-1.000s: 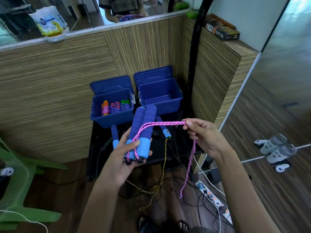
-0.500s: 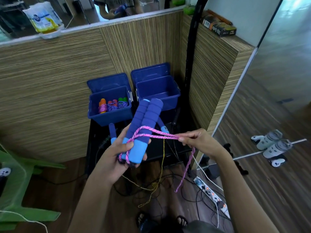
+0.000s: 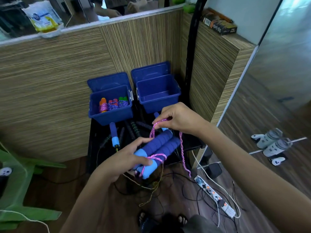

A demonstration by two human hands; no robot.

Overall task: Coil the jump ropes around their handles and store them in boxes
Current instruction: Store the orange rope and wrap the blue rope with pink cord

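Left hand (image 3: 127, 158) grips the paired blue foam handles (image 3: 156, 148); right hand (image 3: 178, 118), just above them, pinches the pink rope (image 3: 181, 145). Winding likely goes best taut, turns side by side. Empty blue box (image 3: 158, 95) sits beyond.

No text or label is sharp enough to read.

Left hand (image 3: 127, 158) curled in a grip, right hand (image 3: 178, 118) raised, fingertips pinched.
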